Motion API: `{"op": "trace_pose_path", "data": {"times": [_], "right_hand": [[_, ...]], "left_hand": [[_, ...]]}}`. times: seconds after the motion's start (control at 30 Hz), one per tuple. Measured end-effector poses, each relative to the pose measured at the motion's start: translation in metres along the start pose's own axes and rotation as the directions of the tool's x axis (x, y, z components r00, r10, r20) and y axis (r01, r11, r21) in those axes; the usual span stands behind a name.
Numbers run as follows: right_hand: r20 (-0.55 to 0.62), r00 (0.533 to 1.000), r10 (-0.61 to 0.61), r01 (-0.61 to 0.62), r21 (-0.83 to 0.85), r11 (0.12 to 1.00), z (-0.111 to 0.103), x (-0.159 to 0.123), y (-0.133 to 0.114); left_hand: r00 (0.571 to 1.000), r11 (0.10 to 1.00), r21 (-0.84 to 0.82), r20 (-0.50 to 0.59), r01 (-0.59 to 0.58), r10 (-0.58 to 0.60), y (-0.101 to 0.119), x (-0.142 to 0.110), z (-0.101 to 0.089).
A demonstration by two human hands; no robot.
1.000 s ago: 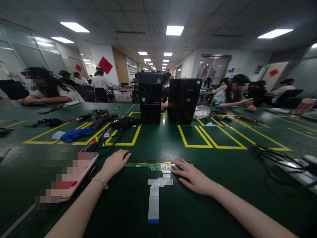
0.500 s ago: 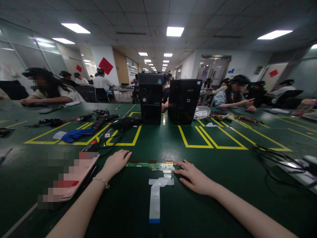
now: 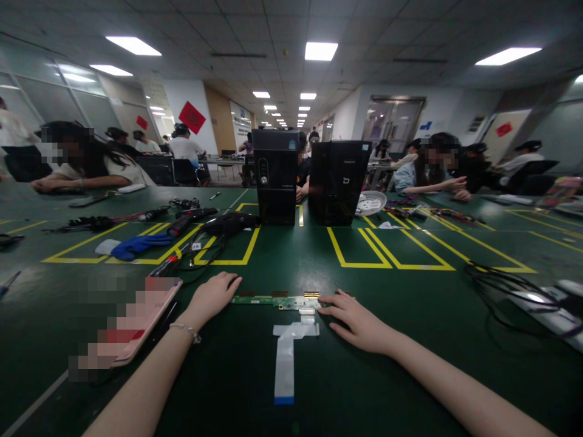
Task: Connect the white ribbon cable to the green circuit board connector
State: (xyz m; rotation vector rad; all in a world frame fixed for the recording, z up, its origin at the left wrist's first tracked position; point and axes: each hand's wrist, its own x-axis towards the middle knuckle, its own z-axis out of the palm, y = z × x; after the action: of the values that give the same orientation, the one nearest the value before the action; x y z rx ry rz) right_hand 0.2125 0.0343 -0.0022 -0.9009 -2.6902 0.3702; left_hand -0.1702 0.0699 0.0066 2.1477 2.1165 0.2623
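A long, narrow green circuit board (image 3: 262, 300) lies flat on the table in front of me, with gold-coloured tabs along its far edge. A white flat ribbon cable (image 3: 285, 364) with a blue end runs from the board's connector toward me, creased near the top. My left hand (image 3: 217, 294) lies palm down at the board's left end, fingers stretched forward and partly hidden. On the right part of the board, my right hand (image 3: 357, 318) rests with its fingers spread and covers that end. Neither hand lifts the board.
Two black computer towers (image 3: 277, 182) stand ahead. A pink tray-like object (image 3: 150, 321), a screwdriver (image 3: 166, 266), blue gloves (image 3: 143, 246) and a black heat gun (image 3: 232, 223) lie to the left. Black cables (image 3: 487, 297) and a white power strip (image 3: 546, 312) are at right. Several people sit around.
The view has shifted very slightly. Both hands, the board and the ribbon cable keep practically the same places.
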Motion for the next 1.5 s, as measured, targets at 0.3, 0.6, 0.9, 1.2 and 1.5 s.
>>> {"op": "trace_pose_path", "data": {"times": [0.3,0.6,0.9,1.2,1.5], "right_hand": [[0.011,1.000,0.006,-0.006,-0.007,1.000,-0.001,0.001,-0.002],[0.026,0.999,0.025,-0.024,-0.013,1.000,-0.002,-0.008,0.001],[0.058,0.987,0.147,-0.145,-0.032,0.989,-0.009,-0.056,-0.003],[-0.084,0.941,0.328,-0.335,-0.079,0.939,0.002,-0.112,-0.004],[-0.338,0.843,0.419,-0.483,-0.134,0.865,0.018,-0.141,0.007]], "left_hand": [[1.000,1.000,-0.015,0.005,0.002,-0.002,0.000,-0.001,-0.002],[1.000,1.000,-0.019,0.012,-0.010,0.010,-0.005,0.002,0.000],[1.000,1.000,0.000,0.012,-0.013,0.013,0.000,-0.002,-0.004],[1.000,1.000,0.010,0.021,-0.009,0.009,0.001,-0.001,-0.001],[1.000,1.000,0.012,0.018,-0.020,0.020,-0.003,0.000,0.004]]}}
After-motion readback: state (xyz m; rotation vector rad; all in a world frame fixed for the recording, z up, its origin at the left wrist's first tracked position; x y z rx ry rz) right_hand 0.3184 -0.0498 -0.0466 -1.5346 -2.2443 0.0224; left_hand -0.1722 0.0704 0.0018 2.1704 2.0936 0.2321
